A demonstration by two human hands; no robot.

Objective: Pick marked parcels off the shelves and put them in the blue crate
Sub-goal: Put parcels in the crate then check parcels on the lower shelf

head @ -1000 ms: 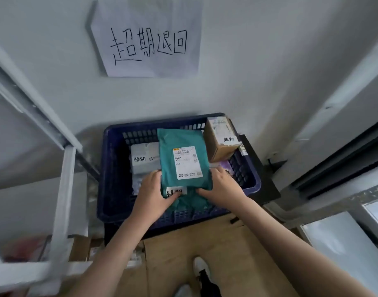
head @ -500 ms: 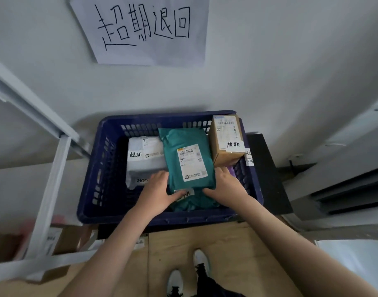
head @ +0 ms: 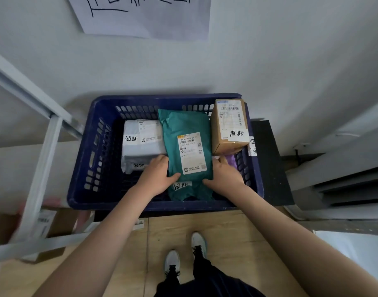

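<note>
A white metal shelf frame (head: 42, 168) stands left of the blue crate (head: 81, 168). Inside, a white mailer (head: 141, 144) lies at the left wall. The left hand (head: 156, 177) and right hand (head: 224, 175) grip the teal mailer's (head: 183, 129) near edges, mid-crate. A cardboard box (head: 228, 127) fills the far right corner.

Teal mailer parcel (head: 184, 133) lies lengthwise mid-frame inside the blue crate (head: 83, 159), between white parcel (head: 141, 140) and brown box (head: 228, 125)
</note>
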